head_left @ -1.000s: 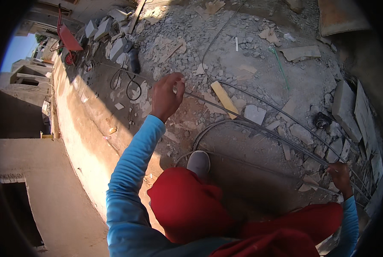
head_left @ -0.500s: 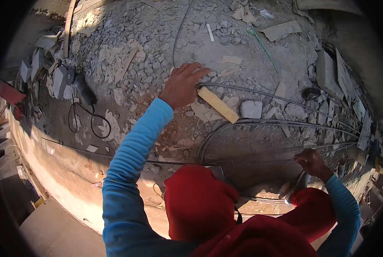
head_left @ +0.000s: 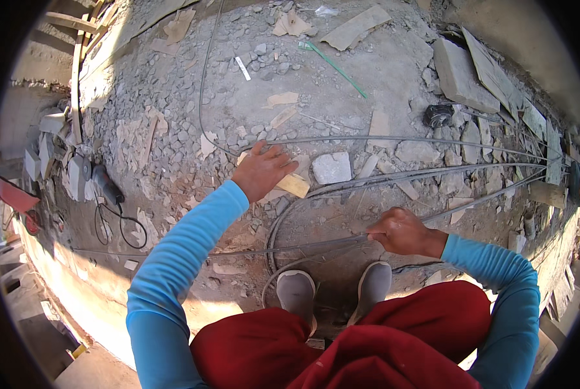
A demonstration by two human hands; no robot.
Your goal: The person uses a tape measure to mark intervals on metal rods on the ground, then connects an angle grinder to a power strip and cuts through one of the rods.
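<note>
My left hand (head_left: 264, 170) is open, fingers apart, above a yellow plank (head_left: 292, 184) that it partly covers; whether it touches the plank I cannot tell. My right hand (head_left: 403, 231) grips a long thin grey rod (head_left: 303, 246) that runs across the ground in front of my boots (head_left: 295, 292). Beside and beyond both hands, several more thin rods or cables (head_left: 432, 174) lie over the rubble, some curved into a loop, converging toward the right. A pale broken block (head_left: 331, 167) lies just right of the plank.
An angle grinder (head_left: 107, 185) with black cord lies at left, near broken blocks and a red wheelbarrow (head_left: 14, 193). A green strip (head_left: 335, 71) lies farther off. Concrete slabs (head_left: 462, 74) and a dark bundle (head_left: 438, 115) are at right. Gravel and debris (head_left: 160, 84) cover the ground.
The view has swung round, bringing both boots into sight. My left hand has left the rod it was around and sits over the plank; my right hand has moved leftward along the rods.
</note>
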